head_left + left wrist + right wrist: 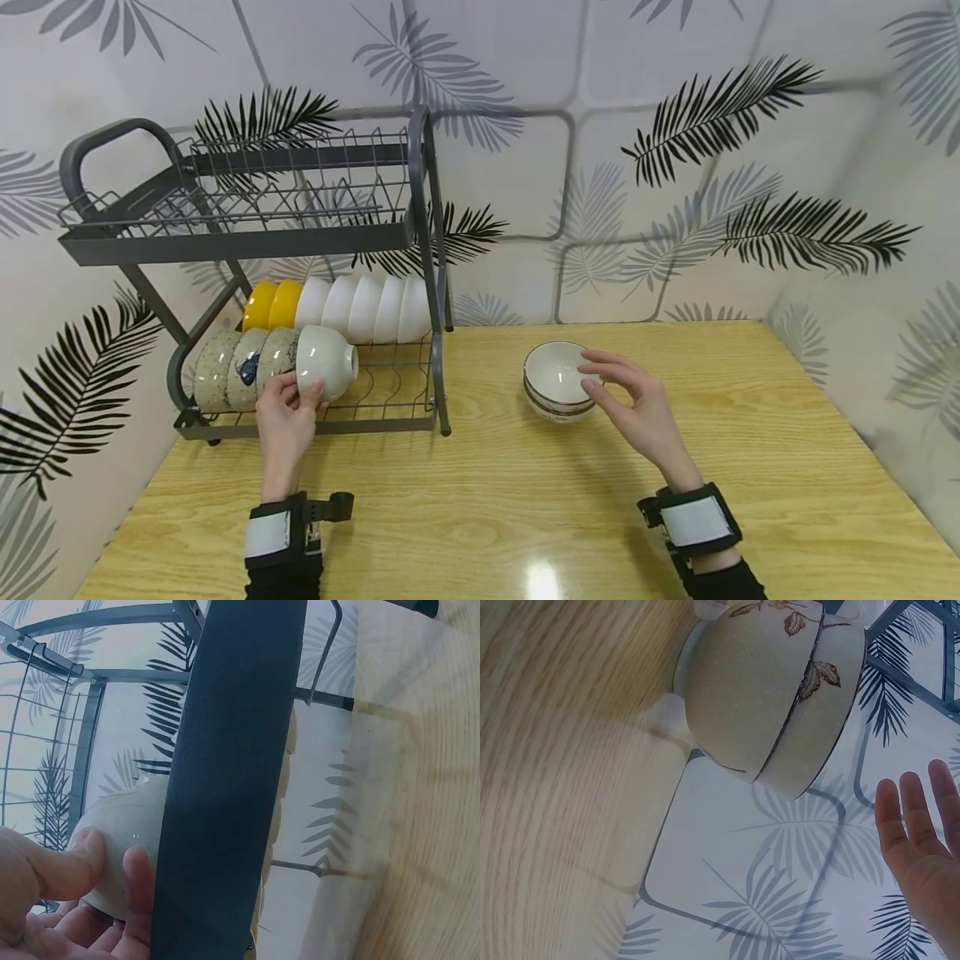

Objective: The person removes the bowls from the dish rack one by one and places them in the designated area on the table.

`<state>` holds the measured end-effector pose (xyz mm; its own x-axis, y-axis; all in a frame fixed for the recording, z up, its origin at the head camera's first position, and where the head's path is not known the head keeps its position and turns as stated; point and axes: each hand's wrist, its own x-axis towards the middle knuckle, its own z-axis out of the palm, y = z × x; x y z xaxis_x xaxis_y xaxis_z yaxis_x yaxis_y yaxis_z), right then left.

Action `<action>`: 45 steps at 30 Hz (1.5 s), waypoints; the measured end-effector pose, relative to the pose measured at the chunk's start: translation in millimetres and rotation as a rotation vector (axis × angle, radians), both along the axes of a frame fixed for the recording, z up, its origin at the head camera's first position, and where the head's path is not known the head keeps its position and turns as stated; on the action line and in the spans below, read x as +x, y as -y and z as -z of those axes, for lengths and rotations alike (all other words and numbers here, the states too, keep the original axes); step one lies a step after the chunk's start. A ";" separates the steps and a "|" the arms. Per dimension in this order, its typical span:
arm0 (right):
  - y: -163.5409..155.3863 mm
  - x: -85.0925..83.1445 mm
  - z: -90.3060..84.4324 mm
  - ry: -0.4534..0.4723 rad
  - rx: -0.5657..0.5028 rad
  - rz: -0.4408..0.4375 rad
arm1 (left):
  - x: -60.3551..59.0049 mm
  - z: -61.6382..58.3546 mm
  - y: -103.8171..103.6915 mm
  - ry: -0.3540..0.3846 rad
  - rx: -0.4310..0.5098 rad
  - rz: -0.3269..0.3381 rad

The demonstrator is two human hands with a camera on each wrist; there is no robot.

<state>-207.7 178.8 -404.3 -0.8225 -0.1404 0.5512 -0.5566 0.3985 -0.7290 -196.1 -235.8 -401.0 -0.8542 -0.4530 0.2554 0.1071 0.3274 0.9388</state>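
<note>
We see the left hand (285, 417) at the front of the dish rack (255, 242), its fingers (71, 866) curled round the rim of a white bowl (326, 360) that lies on its side on the rack's lower shelf. Thumb and fingertips press on the bowl's wall; the bowl is the last in a front row, touching three speckled bowls (238, 367) to its left. Behind that row stand two yellow bowls (272, 304) and a run of white bowls (367, 308), all tipped on edge. To the right of the held bowl the lower shelf's wires lie bare up to the rack's right post.

The right hand (637, 408) hovers near the middle of the worktop (480, 500), fingers (911, 806) straight and slightly spread, holding nothing. Its fingertips are just beside the rim of a stack of two bowls (557, 382) standing upright on the worktop; we cannot tell whether they touch it. The right wrist view shows a leaf pattern on the stack's outer walls.

The rack stands at the worktop's far left corner, against the wall. The stack sits well apart from the rack and from the right edge, with bare wood running to the near edge in front of both hands.
</note>
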 end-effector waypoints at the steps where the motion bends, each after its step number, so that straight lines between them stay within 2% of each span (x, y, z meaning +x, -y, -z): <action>1: -0.1 0.1 -0.1 -0.002 0.001 0.000 | -0.4 -0.3 -0.6 -0.001 0.015 0.004; 11: -1.8 0.0 1.2 -0.004 0.010 0.001 | -2.4 -3.0 -7.2 -0.016 0.129 0.035; 22: -1.4 0.3 -1.5 -0.008 0.003 0.000 | 4.9 -15.2 -16.0 -0.057 0.158 0.098; 26: -1.6 0.2 -1.5 -0.004 0.003 0.000 | 9.9 -22.6 -21.6 -0.105 0.120 0.107; 34: -1.3 0.7 -1.6 0.002 0.009 0.000 | 20.4 -34.7 -33.3 -0.211 -0.021 0.128; 45: 1.7 3.9 -6.1 -0.063 -0.023 -0.025 | 29.9 -46.3 -57.9 -0.376 -0.234 0.161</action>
